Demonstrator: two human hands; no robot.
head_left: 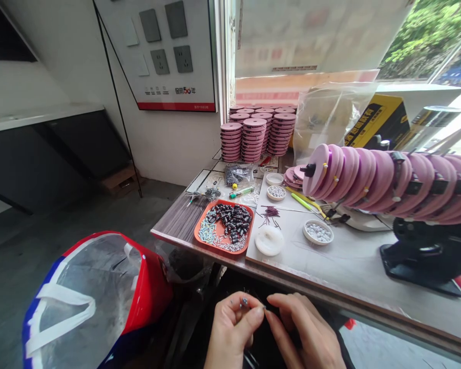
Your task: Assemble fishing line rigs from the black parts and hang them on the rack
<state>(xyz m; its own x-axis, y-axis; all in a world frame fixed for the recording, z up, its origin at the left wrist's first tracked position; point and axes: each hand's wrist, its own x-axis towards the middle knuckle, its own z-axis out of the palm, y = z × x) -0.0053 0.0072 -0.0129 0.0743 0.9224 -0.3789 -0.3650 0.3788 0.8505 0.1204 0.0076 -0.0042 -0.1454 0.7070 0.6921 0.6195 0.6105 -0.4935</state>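
Note:
Below the table edge, my left hand [234,328] is closed in a pinch, with a small grey-blue part [244,302] showing between its fingers. My right hand [307,330] comes in from the other side, thumb and index finger closed at the left fingertips. A tiny piece [264,308] sits where the fingertips meet, too small to name. Nearest to both hands on the table are a white round disc [269,241] and an orange tray [200,245] of black cylindrical parts [236,220], pale blue-green pieces [207,230] and small silvery bits [229,245].
Right, a black stand [426,256] carries a row of pink spools [353,171]. Stacked pink spools [253,136] stand at the back. White dishes of beads [318,232], a green pen [300,202] and dark short tubes [270,211] lie on the table. A red-blue bag [149,282] stands left.

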